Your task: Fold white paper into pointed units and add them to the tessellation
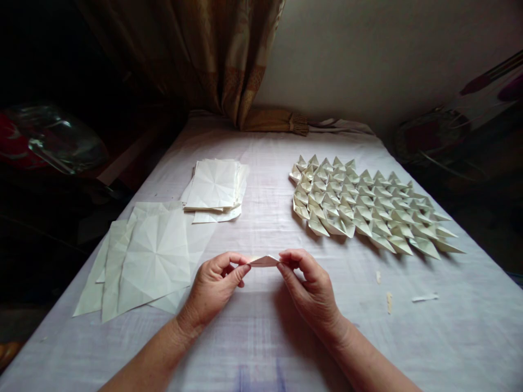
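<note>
A small folded piece of white paper [265, 262], with a low peak in its middle, is stretched between my two hands above the table. My left hand [218, 283] pinches its left end between thumb and fingers. At the right end, the thumb and fingers of my right hand [309, 283] pinch it too. Creased white sheets [157, 253] lie fanned out left of my left hand. Beyond them sits a neater stack of creased paper [214, 184]. Several rows of folded paper boats [363, 204] stand close together at the right.
A pale cloth covers the table [261, 228]. Small paper scraps [389, 302] and a thin white strip [425, 298] lie right of my right hand. A brown curtain [241, 71] hangs down to the table's far edge. Clear plastic [61, 136] shows in the dark at left.
</note>
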Motion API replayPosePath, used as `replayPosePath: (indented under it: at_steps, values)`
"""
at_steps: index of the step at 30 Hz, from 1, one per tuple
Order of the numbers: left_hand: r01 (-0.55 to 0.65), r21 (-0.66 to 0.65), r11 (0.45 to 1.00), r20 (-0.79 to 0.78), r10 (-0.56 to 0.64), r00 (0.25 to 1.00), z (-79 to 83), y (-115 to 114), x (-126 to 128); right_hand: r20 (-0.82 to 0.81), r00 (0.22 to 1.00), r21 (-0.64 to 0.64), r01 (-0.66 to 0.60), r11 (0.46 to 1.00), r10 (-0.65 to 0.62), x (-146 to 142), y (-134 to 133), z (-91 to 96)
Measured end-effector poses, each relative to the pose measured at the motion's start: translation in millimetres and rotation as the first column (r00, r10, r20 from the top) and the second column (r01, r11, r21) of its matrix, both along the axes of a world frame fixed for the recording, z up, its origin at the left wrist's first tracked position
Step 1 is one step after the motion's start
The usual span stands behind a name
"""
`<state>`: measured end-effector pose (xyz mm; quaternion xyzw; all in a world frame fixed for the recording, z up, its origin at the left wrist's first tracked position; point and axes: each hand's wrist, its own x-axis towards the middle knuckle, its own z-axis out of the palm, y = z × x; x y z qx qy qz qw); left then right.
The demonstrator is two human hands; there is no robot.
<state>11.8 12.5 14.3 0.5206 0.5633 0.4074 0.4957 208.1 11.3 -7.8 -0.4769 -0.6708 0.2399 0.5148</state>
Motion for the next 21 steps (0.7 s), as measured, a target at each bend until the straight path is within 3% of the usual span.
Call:
replayPosePath:
  at_steps: [10, 15, 21]
  values:
    - [-0.138, -0.008, 0.990, 0.056, 0.138, 0.989, 3.3, 2.6, 4.0, -0.142, 0.989, -0.160, -0.054, 0.986, 0.031, -6.1, -3.0, -1.8]
    - [-0.077, -0.123, 0.989, 0.082, 0.088, 0.993, 6.2, 3.9, 2.4, -0.270, 0.962, -0.277, -0.121, 0.953, 0.044, -6.1, -1.7, -5.0]
    - [-0.051, -0.190, 0.980, 0.119, 0.075, 0.990, 6.1, 5.0, 0.3, -0.226, 0.973, -0.392, -0.134, 0.910, 0.046, -3.2, -0.1, 1.6]
